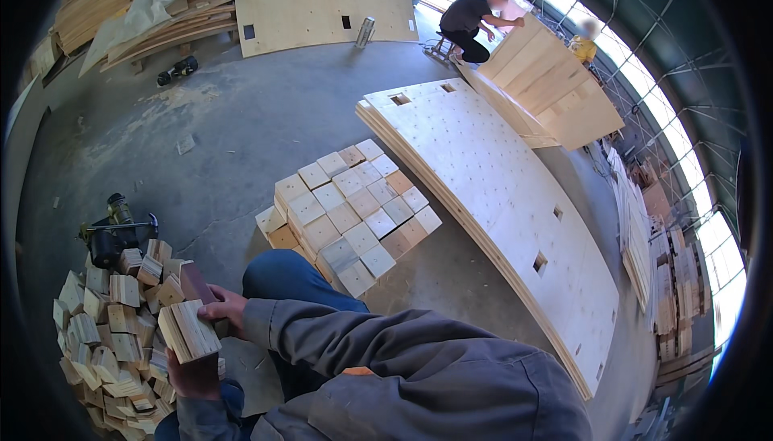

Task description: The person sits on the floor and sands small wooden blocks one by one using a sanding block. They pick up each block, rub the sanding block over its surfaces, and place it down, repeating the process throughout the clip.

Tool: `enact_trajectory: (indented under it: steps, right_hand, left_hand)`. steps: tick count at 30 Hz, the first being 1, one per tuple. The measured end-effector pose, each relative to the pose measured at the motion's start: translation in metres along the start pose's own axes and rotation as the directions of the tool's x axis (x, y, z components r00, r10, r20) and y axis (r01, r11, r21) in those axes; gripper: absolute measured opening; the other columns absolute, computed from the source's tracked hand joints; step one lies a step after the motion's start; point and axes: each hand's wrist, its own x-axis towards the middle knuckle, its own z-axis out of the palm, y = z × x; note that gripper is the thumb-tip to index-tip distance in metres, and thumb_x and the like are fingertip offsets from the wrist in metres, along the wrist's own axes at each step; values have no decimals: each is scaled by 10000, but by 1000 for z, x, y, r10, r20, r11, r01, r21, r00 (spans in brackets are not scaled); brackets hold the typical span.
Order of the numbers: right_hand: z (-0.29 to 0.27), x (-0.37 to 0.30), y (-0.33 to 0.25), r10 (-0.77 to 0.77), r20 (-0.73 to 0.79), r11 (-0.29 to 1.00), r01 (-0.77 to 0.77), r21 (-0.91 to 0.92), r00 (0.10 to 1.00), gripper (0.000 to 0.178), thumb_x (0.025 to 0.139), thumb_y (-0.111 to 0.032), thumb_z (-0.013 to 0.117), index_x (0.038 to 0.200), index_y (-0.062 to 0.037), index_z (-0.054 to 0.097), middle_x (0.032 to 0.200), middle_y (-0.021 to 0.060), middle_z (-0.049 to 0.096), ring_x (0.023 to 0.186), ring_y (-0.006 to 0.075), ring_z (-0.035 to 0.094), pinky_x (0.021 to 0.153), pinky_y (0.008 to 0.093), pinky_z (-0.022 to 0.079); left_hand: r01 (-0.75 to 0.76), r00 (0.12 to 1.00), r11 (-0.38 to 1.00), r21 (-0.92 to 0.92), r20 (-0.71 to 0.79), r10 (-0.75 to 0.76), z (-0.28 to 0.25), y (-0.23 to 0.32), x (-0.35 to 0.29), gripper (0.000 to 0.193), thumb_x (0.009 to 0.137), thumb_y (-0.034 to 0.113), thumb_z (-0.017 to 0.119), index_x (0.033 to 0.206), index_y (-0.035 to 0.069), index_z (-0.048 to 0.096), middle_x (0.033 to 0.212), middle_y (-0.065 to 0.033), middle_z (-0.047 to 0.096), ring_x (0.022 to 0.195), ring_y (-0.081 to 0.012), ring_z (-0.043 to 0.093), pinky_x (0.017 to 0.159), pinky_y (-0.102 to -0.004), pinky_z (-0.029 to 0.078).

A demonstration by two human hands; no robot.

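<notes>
My left hand [193, 378] is closed around the lower end of a block of layered plywood [188, 331], with its striped edges facing up. My right hand [229, 310] reaches across from the right, its fingers closed on a reddish-brown block [194, 281] just beyond the plywood one. The two blocks are close together; whether they touch I cannot tell. Some of the fingers of both hands are hidden behind the blocks. Below and around them lies a heap of loose wooden blocks [103, 354].
A neat stack of square-ended blocks [342, 207] stands ahead of my knee. Right of it lies a pile of large plywood panels [491, 191]. A power tool [117, 231] rests beyond the heap, another tool [177, 70] farther off. A crouching person [471, 22] holds a wooden panel assembly [547, 78].
</notes>
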Motion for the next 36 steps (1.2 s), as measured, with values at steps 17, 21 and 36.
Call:
enact_trajectory:
  steps: [17,21,36]
  right_hand:
    - [5,-2,1,-5,-42,998,3,-56,999,933,730,-177,772,1517,-69,281,1328,160,522,1219,276,526,1038,409,424]
    - [2,0,2,-13,-31,995,10,-100,999,937,732,-181,769,1522,-66,277,1337,159,520,1214,269,525,1041,392,414]
    - [-19,22,17,-49,-241,990,16,-137,969,1016,713,-150,835,1533,-70,239,1345,158,517,1105,227,580,987,348,456]
  left_hand:
    - [-28,998,997,68,-51,31,23,-3,-4,695,944,571,505,1453,109,402,1388,-115,501,1261,-291,495,1071,-437,388]
    - [-90,991,992,84,-92,97,14,-3,-1,691,947,577,508,1445,107,413,1374,-119,515,1254,-288,504,1079,-426,386]
    - [-188,968,982,-23,-174,181,1,-12,5,712,906,516,628,1433,81,425,1376,-127,518,1232,-290,518,1062,-431,413]
